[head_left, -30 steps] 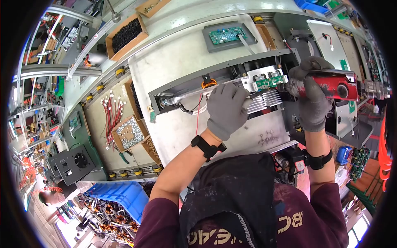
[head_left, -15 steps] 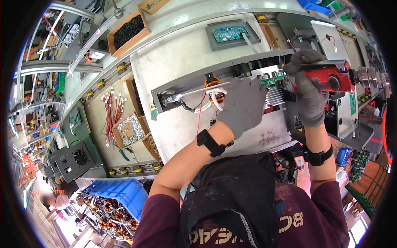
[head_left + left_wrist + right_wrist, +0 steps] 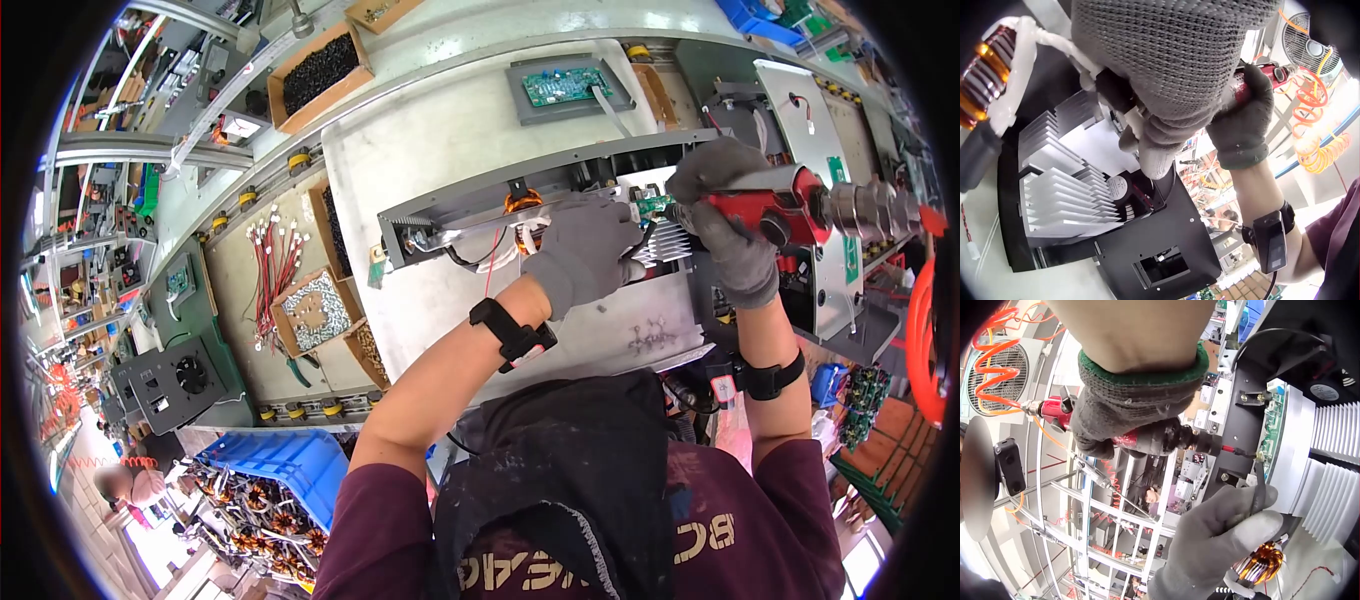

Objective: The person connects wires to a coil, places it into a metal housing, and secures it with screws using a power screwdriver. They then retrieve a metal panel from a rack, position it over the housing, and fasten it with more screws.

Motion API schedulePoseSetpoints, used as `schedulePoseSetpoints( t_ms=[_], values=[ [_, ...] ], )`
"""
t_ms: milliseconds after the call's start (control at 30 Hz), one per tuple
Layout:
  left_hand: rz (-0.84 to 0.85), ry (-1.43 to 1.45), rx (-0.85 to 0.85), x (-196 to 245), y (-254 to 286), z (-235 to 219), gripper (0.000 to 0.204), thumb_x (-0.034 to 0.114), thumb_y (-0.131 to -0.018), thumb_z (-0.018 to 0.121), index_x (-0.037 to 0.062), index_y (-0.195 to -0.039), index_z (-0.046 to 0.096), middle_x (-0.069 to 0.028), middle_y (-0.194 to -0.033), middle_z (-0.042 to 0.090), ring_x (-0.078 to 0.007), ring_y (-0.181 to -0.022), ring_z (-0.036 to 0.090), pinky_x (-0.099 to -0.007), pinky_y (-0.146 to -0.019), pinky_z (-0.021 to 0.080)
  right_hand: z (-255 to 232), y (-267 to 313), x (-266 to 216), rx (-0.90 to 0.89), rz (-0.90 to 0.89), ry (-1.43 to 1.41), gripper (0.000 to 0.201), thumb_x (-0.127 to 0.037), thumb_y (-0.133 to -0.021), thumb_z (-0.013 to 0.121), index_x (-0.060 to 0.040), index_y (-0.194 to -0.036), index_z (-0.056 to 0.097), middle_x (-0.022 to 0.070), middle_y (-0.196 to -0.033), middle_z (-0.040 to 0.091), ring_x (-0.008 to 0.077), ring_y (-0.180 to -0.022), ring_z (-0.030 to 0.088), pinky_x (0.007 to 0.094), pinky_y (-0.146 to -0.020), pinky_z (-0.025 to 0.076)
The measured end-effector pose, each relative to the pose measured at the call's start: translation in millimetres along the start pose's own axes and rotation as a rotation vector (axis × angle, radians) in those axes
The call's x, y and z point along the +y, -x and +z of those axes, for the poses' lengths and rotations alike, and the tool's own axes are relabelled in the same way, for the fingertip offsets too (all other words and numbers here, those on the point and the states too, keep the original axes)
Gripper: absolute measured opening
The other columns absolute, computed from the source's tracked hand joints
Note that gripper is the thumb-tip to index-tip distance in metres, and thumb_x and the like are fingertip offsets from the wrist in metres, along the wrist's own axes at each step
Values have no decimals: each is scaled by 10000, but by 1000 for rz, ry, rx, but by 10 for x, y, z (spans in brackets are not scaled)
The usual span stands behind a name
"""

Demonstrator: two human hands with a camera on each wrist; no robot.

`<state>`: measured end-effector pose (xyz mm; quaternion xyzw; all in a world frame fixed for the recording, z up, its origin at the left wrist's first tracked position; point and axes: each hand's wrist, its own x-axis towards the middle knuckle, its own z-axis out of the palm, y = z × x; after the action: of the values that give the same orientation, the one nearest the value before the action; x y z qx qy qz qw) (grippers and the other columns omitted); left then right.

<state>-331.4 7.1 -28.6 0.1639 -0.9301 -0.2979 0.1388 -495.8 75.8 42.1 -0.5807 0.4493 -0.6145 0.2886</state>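
Observation:
The gloved right hand (image 3: 728,225) grips a red power driver (image 3: 775,205), whose bit (image 3: 1238,451) reaches a terminal at the green circuit board (image 3: 1272,428) in the right wrist view. Between thumb and fingers, the gloved left hand (image 3: 1210,540) pinches a dark-sleeved cable end (image 3: 1260,494) at that same terminal. Both hands are over a long dark metal housing (image 3: 450,205) with white heatsink fins (image 3: 1066,200). A copper-wound coil (image 3: 1261,562) with white leads is beside the left hand.
A circuit board on a grey plate (image 3: 520,105) lies behind the housing. Cardboard boxes of black parts (image 3: 275,100) and small screws (image 3: 280,308) stand to the left, near red wires (image 3: 268,270). Panels (image 3: 790,110) stand at the right; a blue crate (image 3: 315,470) is at lower left.
The left hand moved right along the housing to the board and now pinches the cable end there. The driver has turned slightly, its rear end swinging lower.

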Motion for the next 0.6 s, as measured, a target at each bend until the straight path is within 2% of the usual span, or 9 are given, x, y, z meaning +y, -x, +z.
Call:
schedulePoseSetpoints(
  t_ms=[67,133,167,200,233,267,333,400,600],
  values=[
    [-69,-30,14,121,24,-85,376,319,-656,756,136,-973,669,-79,-896,610,-274,-892,584,-400,-822,443,36,63,-177,45,76,78,367,112,-719,588,-18,-1057,526,118,-959,597,183,-887,606,308,-805,504],
    [-136,-64,35,149,39,-195,369,262,-690,744,136,-1026,657,-102,-928,609,-279,-896,584,-393,-828,459,48,89,-326,277,307,-75,342,85,-753,577,-10,-1077,526,123,-968,606,184,-887,613,308,-801,512],
    [-269,329,76,95,72,-252,324,180,-760,665,90,-1068,622,-111,-970,603,-251,-885,593,-360,-797,486,50,91,-318,277,111,32,308,35,-787,559,-5,-1090,526,118,-956,605,197,-883,610,336,-810,514],
    [-402,726,109,53,138,-295,286,97,-830,587,45,-1111,586,-121,-1012,598,-222,-874,602,-328,-766,513,90,88,-364,276,107,30,308,35,-787,559,-5,-1090,526,118,-956,605,197,-883,610,336,-810,514],
    [-537,1126,137,50,212,-316,258,15,-900,508,-1,-1153,550,-130,-1054,592,-194,-864,611,-295,-735,540,169,103,-453,291,13,-178,313,9,-791,561,-3,-1100,517,124,-964,598,205,-877,606,360,-819,512],
    [-541,1120,131,75,273,-329,258,15,-900,508,-1,-1153,550,-130,-1054,592,-194,-864,611,-295,-735,540,226,141,-555,308,-83,-385,321,-16,-795,562,-1,-1111,509,129,-971,592,213,-871,601,384,-827,510],
    [-606,1683,111,145,348,-378,266,65,-952,458,-43,-1194,487,-147,-1037,599,-167,-860,619,-274,-721,544,277,220,-709,318,41,-358,373,-75,-785,587,-6,-1137,487,143,-1005,573,222,-862,591,431,-845,499],
    [-584,1707,80,266,423,-423,287,129,-968,457,-31,-1206,460,-150,-991,614,-173,-837,630,-260,-687,553,365,242,-758,316,-78,-306,441,-141,-770,645,-21,-1158,474,143,-1024,562,217,-863,588,452,-850,493],
    [-612,1780,-32,389,586,-477,280,259,-958,499,10,-1084,521,-104,-859,642,-182,-713,648,-242,-533,540,519,355,-895,349,-94,-325,498,-185,-745,715,-63,-1166,479,131,-1002,561,205,-836,577,460,-835,496]
  ],
)
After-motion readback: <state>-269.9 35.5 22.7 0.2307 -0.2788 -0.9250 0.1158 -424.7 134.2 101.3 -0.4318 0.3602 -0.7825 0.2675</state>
